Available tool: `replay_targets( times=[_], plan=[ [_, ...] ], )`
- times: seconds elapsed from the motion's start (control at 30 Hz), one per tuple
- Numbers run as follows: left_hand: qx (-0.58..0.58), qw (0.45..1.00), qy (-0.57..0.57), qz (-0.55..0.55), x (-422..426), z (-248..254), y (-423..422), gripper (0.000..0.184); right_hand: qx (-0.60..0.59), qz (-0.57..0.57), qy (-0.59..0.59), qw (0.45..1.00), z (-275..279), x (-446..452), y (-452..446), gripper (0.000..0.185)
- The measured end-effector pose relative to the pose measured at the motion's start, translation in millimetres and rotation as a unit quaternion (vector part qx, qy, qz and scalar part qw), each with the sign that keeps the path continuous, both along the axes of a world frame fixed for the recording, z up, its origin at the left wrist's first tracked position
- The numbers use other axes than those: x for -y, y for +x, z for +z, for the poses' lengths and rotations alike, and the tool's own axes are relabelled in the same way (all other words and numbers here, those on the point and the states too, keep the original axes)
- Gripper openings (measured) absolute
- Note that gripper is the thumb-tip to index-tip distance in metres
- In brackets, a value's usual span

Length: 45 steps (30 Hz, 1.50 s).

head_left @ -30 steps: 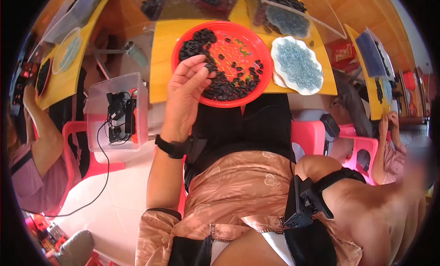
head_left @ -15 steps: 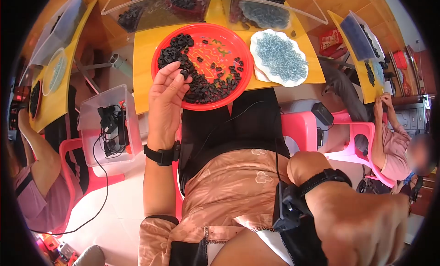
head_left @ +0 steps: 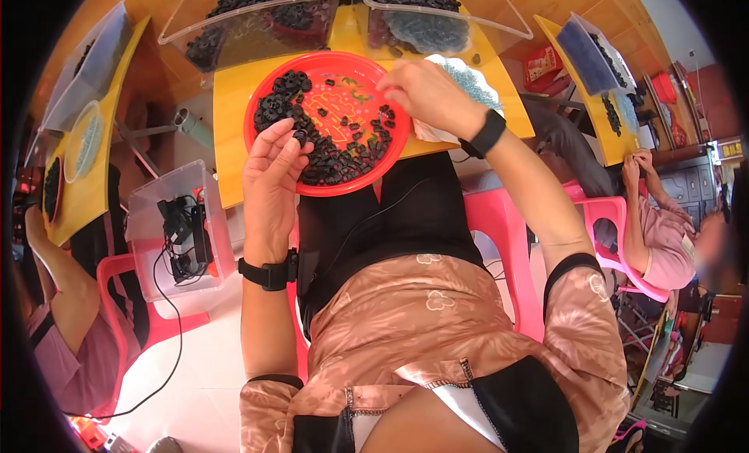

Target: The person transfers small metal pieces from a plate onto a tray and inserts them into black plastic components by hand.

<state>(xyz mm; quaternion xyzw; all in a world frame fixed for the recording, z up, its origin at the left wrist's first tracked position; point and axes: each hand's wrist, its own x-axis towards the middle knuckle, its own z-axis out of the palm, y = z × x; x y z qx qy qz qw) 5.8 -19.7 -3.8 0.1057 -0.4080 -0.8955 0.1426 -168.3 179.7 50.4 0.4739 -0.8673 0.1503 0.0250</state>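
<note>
My left hand (head_left: 273, 163) pinches a small black ring-like part (head_left: 300, 135) over the lower left of a red round tray (head_left: 251, 113). Black ring-shaped pieces (head_left: 282, 98) are heaped on the tray's left side, and smaller black pieces (head_left: 343, 160) spread over its lower and right parts. Above the tray's right rim is my right hand (head_left: 433, 94), its fingers pressed together; whatever is between them cannot be made out. Partly covered by that hand, a white scalloped plate (head_left: 498, 102) bears many thin, blue-grey bits (head_left: 473, 82).
Two clear bins (head_left: 265, 39) (head_left: 425, 31) of black parts stand at the back of the yellow table (head_left: 230, 160). A clear box (head_left: 140, 234) with black adapters and cables is at left. People sit at side tables, one person's hands (head_left: 636, 164) at right. Pink chairs (head_left: 499, 219) are nearby.
My right hand has swung from low at the right, near my body, up to the tray's right rim beside the white plate. My left hand keeps its pinch on the black part.
</note>
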Motion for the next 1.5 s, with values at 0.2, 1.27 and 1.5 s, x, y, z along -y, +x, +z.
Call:
replay_targets(
  times=[0.2,1.27,1.5],
  plan=[
    [-0.001,1.000,-0.008,-0.009,0,1,1,0.028,0.008,0.037,0.095,0.995,-19,15,-8,0.022],
    [0.001,0.994,-0.102,-0.036,-16,3,1,0.021,0.556,-0.109,-0.436,0.699,-9,44,103,0.024],
    [0.009,0.994,-0.110,-0.027,-17,7,1,0.025,0.563,-0.118,-0.454,0.680,-16,46,106,0.024]
  ],
)
